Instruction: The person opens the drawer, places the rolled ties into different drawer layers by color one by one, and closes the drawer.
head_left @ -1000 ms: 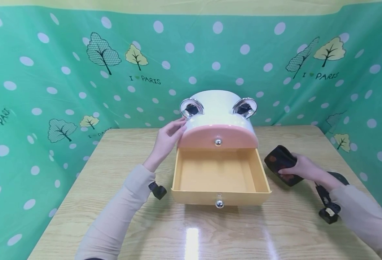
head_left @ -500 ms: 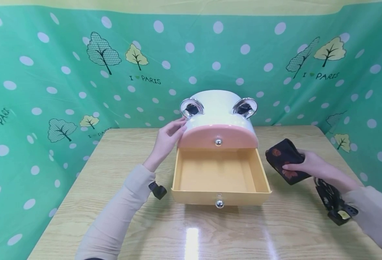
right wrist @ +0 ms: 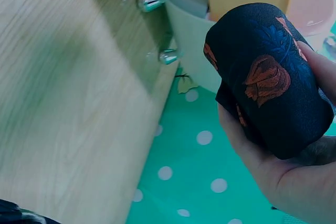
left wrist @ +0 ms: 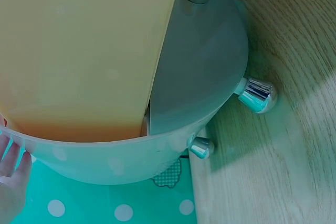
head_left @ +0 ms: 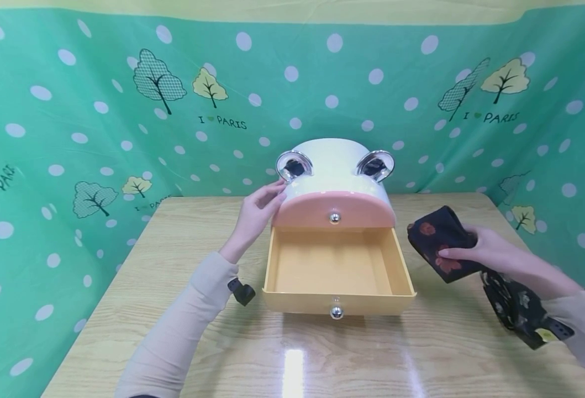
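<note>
Dark cloth with orange-red leaf prints, rolled into a short bundle (head_left: pixel 438 243), sat in the grip of the right hand (head_left: pixel 491 257). The thumb lay along the near side of the roll and the fingers curled round its far side, so the grip was closed firmly on it; the right wrist view showed the roll (right wrist: pixel 270 80) resting in the palm with a rounded end facing the camera. The bundle was off the worktop (head_left: pixel 212 331), just to the right of the open drawer (head_left: pixel 337 271) and apart from it. Its long axis ran from the far left to the near right, with the free end pointing towards the cabinet.

The left hand (head_left: pixel 257 215) rested against the left side of the small cabinet (head_left: pixel 334 166), below the left chrome ear. Its fingers were nearly straight and pressed flat on the white shell; the grip enclosed nothing. The left wrist view showed only the fingertips (left wrist: pixel 13 163) at the rim of the shell.

The yellow drawer stood pulled out towards the person, its chrome knob (head_left: pixel 336 312) at the front. The pink drawer (head_left: pixel 334 210) above it was closed.
</note>
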The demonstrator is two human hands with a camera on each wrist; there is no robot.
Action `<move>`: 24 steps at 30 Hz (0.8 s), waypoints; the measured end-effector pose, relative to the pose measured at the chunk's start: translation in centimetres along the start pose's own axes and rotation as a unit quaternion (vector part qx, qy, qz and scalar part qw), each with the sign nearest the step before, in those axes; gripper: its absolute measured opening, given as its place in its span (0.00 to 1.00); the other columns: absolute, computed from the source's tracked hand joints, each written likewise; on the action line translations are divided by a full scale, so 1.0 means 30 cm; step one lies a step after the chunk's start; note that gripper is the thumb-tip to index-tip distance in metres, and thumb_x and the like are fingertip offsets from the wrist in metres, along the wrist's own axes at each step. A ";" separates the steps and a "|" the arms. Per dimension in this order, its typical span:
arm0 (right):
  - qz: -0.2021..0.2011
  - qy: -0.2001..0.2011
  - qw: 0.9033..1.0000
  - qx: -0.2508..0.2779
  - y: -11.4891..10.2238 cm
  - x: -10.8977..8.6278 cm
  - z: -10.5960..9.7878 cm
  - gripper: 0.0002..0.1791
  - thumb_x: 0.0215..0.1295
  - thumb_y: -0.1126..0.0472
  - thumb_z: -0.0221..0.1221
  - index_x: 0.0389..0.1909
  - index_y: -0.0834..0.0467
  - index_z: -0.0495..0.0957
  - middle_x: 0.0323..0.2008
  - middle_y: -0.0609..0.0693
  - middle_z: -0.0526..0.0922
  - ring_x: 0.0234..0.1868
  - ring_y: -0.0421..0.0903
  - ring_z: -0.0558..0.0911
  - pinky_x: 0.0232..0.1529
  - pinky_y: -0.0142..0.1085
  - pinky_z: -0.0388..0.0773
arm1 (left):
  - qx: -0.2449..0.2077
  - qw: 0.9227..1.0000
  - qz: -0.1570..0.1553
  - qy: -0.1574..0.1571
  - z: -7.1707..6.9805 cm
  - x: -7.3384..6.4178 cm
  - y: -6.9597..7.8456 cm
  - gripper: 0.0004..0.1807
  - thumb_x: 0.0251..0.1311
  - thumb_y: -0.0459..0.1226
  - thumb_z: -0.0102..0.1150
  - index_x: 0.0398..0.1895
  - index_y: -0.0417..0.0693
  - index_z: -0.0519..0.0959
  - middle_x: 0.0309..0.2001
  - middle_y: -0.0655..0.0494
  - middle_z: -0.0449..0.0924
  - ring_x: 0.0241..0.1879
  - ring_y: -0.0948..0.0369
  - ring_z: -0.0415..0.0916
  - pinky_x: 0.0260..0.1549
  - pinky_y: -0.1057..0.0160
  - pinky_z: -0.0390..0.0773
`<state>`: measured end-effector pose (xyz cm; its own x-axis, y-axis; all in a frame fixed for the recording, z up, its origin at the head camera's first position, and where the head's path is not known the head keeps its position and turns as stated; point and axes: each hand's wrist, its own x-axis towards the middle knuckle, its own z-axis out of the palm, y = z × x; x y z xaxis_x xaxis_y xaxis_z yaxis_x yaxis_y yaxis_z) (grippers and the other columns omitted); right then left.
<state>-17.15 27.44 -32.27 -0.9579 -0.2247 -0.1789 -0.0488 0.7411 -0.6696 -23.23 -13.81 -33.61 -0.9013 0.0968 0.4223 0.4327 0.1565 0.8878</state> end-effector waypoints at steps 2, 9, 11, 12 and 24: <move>-0.003 0.003 1.000 0.001 -0.012 -0.007 -0.004 0.34 0.55 0.53 0.59 0.51 0.75 0.61 0.34 0.58 0.80 0.30 0.42 0.79 0.29 0.33 0.77 | 0.001 1.000 0.001 -0.001 0.000 -0.001 0.000 0.17 0.56 0.37 0.55 0.48 0.36 0.74 0.57 0.50 0.69 0.55 0.60 0.67 0.55 0.69 0.67; -0.004 0.018 1.000 -0.017 -0.051 -0.025 -0.016 0.32 0.53 0.53 0.61 0.49 0.74 0.64 0.33 0.57 0.80 0.29 0.43 0.78 0.28 0.33 0.76 | -0.001 1.000 0.001 -0.001 0.000 -0.001 0.001 0.17 0.56 0.37 0.55 0.47 0.37 0.74 0.56 0.50 0.70 0.55 0.60 0.67 0.55 0.69 0.67; -0.003 0.018 1.000 -0.020 -0.061 -0.028 -0.019 0.32 0.53 0.52 0.61 0.49 0.73 0.65 0.33 0.55 0.81 0.30 0.42 0.77 0.29 0.33 0.75 | -0.002 1.000 0.002 -0.001 0.000 -0.001 0.001 0.17 0.57 0.36 0.55 0.47 0.36 0.74 0.56 0.50 0.70 0.56 0.60 0.67 0.55 0.69 0.67; -0.004 0.018 1.000 -0.019 -0.067 -0.030 -0.021 0.31 0.53 0.52 0.61 0.48 0.73 0.66 0.33 0.55 0.81 0.30 0.42 0.77 0.30 0.33 0.75 | -0.002 1.000 0.003 -0.001 -0.001 -0.001 0.001 0.17 0.57 0.36 0.55 0.47 0.36 0.74 0.56 0.49 0.70 0.56 0.59 0.67 0.55 0.69 0.67; -0.006 -0.004 1.000 0.022 -0.145 -0.039 -0.044 0.31 0.53 0.52 0.61 0.53 0.66 0.65 0.38 0.56 0.80 0.33 0.40 0.78 0.34 0.33 0.76 | -0.002 1.000 0.004 0.002 -0.001 0.000 -0.002 0.17 0.56 0.37 0.56 0.47 0.37 0.74 0.56 0.50 0.71 0.55 0.61 0.68 0.54 0.70 0.67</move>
<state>-16.20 25.31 -28.19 -0.9551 -0.2386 -0.1757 -0.0478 0.7092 -0.7034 -23.27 -13.84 -33.66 -0.8975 0.0936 0.4310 0.4407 0.1517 0.8847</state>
